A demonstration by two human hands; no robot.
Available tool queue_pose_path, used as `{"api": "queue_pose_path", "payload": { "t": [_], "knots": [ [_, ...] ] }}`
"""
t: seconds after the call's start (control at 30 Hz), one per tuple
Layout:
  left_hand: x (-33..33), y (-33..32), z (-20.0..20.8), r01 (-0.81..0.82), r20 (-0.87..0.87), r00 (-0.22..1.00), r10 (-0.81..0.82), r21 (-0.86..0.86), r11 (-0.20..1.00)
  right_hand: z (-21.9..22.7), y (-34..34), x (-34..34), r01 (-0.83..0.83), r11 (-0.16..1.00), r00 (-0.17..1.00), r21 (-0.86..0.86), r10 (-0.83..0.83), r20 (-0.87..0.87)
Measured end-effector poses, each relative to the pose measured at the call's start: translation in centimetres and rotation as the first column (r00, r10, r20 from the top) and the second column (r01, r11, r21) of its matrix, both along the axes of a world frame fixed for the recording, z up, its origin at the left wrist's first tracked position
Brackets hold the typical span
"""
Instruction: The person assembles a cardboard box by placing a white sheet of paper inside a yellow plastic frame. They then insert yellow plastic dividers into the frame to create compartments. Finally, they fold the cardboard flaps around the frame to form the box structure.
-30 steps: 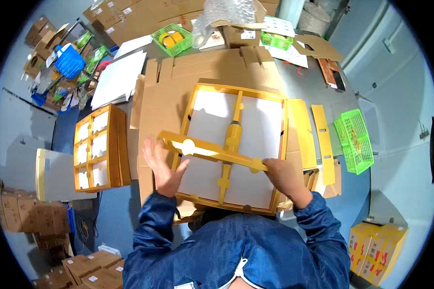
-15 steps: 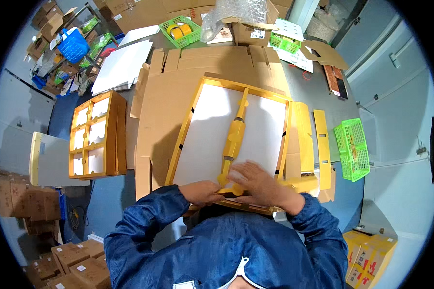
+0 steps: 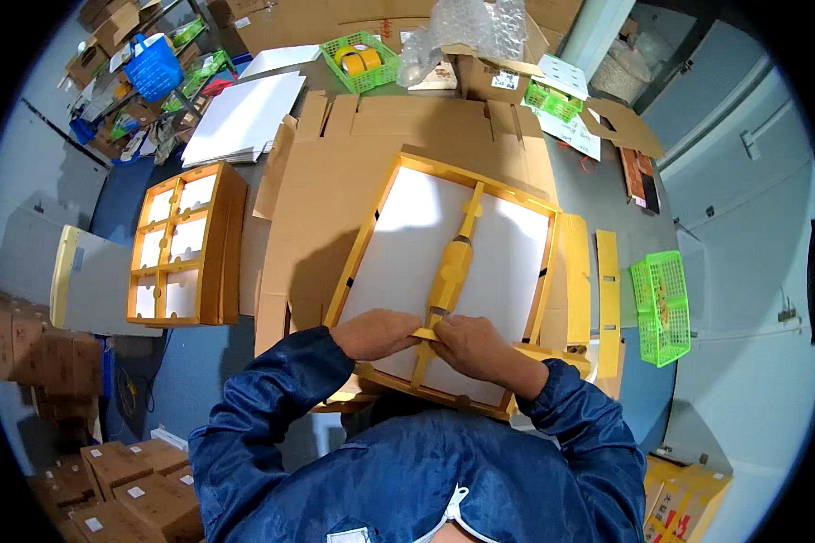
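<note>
A shallow yellow-rimmed tray [image 3: 358, 271] with a white bottom lies at a slant in front of me. A yellow divider strip [image 3: 451, 271] runs lengthwise down its middle, wider and folded-looking in its central part. Over the near part of that divider, my left hand [image 3: 378, 335] and my right hand [image 3: 475, 348] meet from either side, fingers closed. Between them they pinch a short yellow crosspiece [image 3: 425, 334], which lies across the divider. The fingers partly hide it, so I cannot tell whether it is slotted in.
Flattened cardboard [image 3: 321, 199] lies under the tray. Left stands a yellow six-compartment tray [image 3: 210, 249]; white sheets [image 3: 244, 113] are stacked behind it. Yellow strips [image 3: 607, 299] and a green basket [image 3: 661, 308] are on the right. Another green basket [image 3: 362, 80] holds tape rolls at the back.
My hands have moved from the tray's near edge further up along the divider. My right hand, earlier spread and blurred, has closed on the crosspiece. The whole view has shifted slightly.
</note>
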State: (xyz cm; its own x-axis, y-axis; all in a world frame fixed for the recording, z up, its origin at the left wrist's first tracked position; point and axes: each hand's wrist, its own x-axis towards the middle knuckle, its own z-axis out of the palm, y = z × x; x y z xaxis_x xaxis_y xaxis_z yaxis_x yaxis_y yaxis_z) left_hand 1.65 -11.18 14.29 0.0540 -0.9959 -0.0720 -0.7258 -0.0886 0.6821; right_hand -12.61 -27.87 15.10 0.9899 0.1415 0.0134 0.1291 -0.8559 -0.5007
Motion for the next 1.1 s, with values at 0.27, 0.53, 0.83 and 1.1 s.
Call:
{"api": "queue_pose_path", "payload": {
  "t": [0.27,0.53,0.83,1.1],
  "knots": [
    [10.7,-3.0,-7.1,-0.649,0.387,0.53,0.755,-0.388,0.654,-4.4,-5.7,13.8,0.204,0.943,0.971,-0.264,-0.161,0.178],
    [12.3,-4.6,-11.7,-0.802,0.145,0.59,0.794,-0.005,0.597,-9.5,-5.3,20.3,0.149,0.954,0.976,-0.259,-0.184,-0.114],
    [12.4,-4.4,-12.5,-0.785,0.179,0.596,0.783,-0.074,0.614,-10.0,-4.5,21.0,0.053,0.956,0.994,-0.29,-0.022,0.11],
    [12.1,-4.8,-9.5,-0.811,0.233,0.566,0.79,-0.013,0.585,-7.2,-6.2,19.3,0.207,0.957,0.963,-0.204,-0.163,0.214]
  ]
}}
